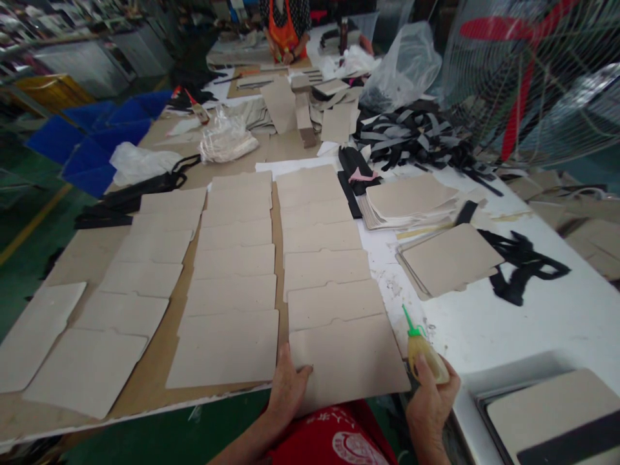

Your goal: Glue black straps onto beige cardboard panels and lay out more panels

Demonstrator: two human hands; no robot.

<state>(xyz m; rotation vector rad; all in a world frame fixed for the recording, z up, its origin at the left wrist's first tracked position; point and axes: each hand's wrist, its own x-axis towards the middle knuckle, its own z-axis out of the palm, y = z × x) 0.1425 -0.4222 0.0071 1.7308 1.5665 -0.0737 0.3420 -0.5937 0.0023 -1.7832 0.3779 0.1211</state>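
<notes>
My right hand (431, 397) is wrapped round a small squeeze bottle (426, 358) of yellowish liquid, its green nozzle pointing up and away. My left hand (289, 386) grips the left edge of the nearest beige board panel (349, 355), thumb on top; some fingers are hidden. That panel is the front one of an overlapping column. To its left lies a second column of beige panels (227, 349), and beyond that a third column (92, 361). A single panel (39, 332) lies at the far left.
Stacked beige panels (450, 258) and a thicker stack (411, 197) lie right. Black straps (411, 135) are heaped behind them. A large fan (533, 77) stands at right, blue bins (106, 142) at left. A person in an orange apron (281, 32) works at the far end.
</notes>
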